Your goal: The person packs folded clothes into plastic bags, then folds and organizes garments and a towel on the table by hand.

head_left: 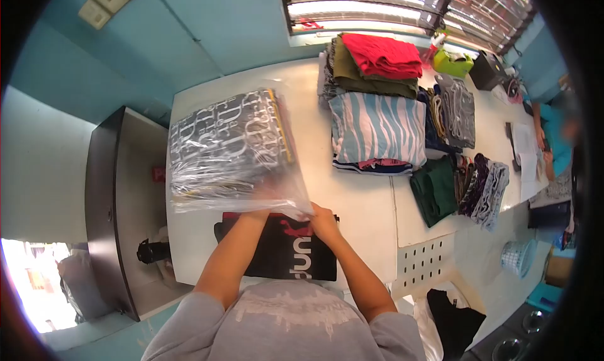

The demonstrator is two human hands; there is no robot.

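A large clear plastic bag (292, 194) lies on the white table with folded grey cloth (229, 131) inside, printed with pale letters. My left hand (270, 190) reaches into the open near end of the bag; the plastic blurs its fingers. At the bag's near right corner, my right hand (323, 222) is closed on the plastic edge. Beneath my forearms lies a folded black garment (270, 254) with white lettering and a red print, close to my body.
Right of the bag are a striped blue-and-white folded cloth (377, 129), a red folded cloth (385, 56) and a dark green garment (434, 188). A dark cabinet (104, 210) adjoins the table's left. Another person's arm (546, 153) rests near papers (523, 150) at far right.
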